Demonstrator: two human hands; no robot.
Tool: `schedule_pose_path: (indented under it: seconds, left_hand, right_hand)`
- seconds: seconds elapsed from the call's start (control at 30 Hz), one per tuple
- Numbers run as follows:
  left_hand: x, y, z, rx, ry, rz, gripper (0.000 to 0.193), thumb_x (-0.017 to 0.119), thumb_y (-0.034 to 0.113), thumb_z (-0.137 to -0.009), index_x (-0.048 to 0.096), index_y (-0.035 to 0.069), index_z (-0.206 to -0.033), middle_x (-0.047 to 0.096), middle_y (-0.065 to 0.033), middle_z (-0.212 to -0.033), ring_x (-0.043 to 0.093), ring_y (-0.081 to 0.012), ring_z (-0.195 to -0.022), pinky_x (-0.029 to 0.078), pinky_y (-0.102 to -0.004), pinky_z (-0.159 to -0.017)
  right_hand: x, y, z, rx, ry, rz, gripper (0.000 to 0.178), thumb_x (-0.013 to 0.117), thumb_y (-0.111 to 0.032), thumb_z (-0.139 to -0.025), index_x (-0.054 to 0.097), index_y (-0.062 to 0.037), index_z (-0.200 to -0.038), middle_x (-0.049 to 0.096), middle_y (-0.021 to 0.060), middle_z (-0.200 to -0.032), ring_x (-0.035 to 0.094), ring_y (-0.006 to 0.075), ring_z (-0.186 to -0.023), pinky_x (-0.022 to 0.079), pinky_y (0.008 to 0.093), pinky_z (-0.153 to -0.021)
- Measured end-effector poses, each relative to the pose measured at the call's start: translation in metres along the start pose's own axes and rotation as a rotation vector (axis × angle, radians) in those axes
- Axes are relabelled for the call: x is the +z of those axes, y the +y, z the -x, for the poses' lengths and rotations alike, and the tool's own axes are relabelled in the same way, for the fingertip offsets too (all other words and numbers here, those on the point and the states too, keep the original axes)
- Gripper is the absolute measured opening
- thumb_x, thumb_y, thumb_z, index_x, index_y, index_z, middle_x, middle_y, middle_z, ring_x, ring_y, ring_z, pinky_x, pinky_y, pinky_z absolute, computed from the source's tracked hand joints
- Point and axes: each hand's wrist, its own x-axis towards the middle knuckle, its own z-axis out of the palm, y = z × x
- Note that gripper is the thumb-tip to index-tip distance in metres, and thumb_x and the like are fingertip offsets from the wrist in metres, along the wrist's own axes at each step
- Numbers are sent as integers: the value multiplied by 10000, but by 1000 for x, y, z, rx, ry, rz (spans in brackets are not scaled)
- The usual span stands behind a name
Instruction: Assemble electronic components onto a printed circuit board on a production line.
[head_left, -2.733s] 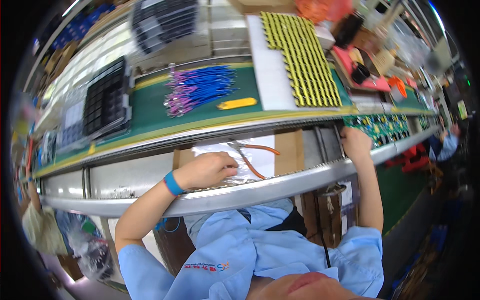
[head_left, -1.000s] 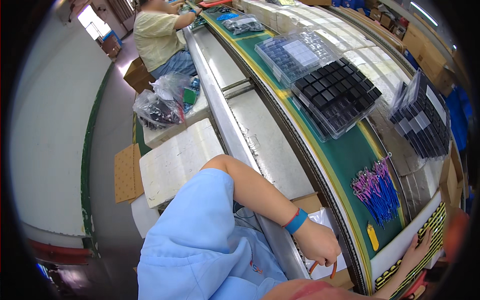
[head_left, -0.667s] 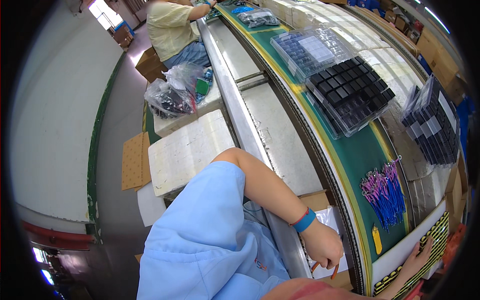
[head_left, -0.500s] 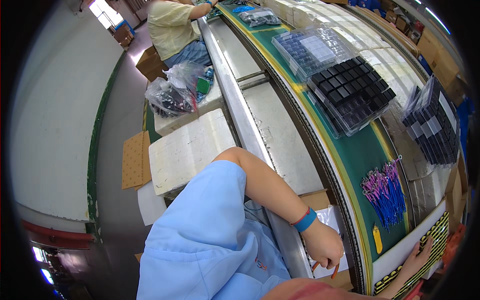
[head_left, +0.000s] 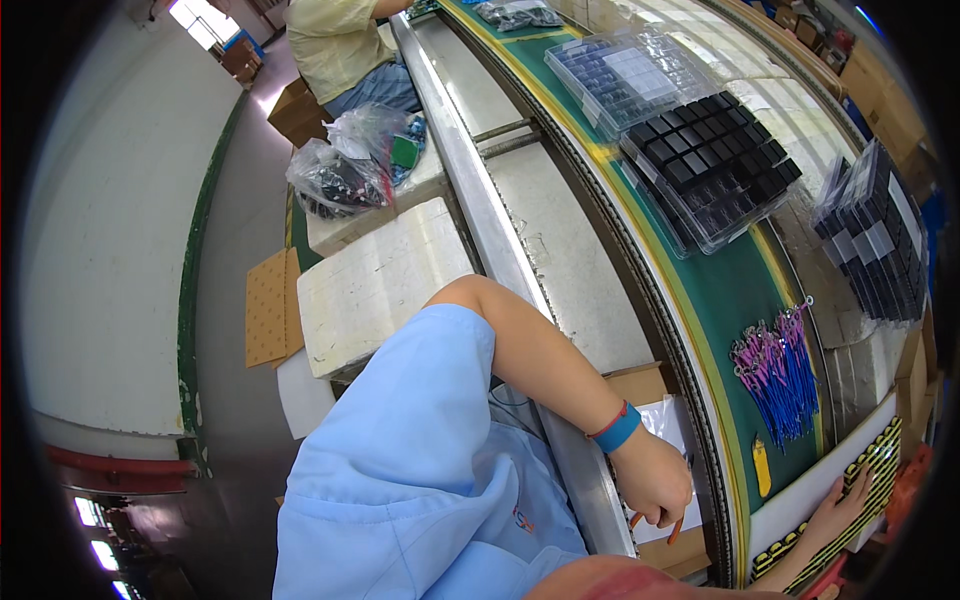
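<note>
My left hand, with a blue and red band at its wrist, is closed round a hand tool with two orange handles. The tool's working end is hidden, so its kind cannot be told. It is over a cardboard box beside the conveyor. At the lower right, my right hand rests with fingers stretched out on a row of yellow-and-black striped pieces, which lie on a white board. Nearby on the green belt are a yellow cutter and a bundle of blue and pink cords with metal clasps.
Farther along the belt stand clear trays of black square parts and a lidded clear tray. More stacked trays are at right. White foam blocks and plastic bags lie left of the metal rail. A person sits beyond.
The view has shifted slightly. Both hands keep nearly the same places, the left still round the orange-handled tool and the right still flat on the striped pieces.
</note>
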Motion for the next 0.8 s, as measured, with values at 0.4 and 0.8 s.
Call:
schedule_pose_path:
  seconds: [0.4,0.8]
  left_hand:
    - [3,-4,-5,-38,-4,-64,235,591,217,-856,741,99,-993,716,-108,-955,667,-298,-895,527,-434,-780]
    - [-2,-8,-7,-47,-90,-153,263,569,238,-895,724,106,-1061,721,-108,-997,670,-297,-935,518,-429,-816]
  right_hand:
    - [-3,2,-1,-7,-47,-92,469,554,-122,-964,461,25,-1399,493,182,-1434,451,333,-1331,313,385,-1125]
    - [-5,5,-4,22,-60,-198,470,549,-167,-987,454,43,-1397,514,191,-1415,486,325,-1303,357,364,-1089]
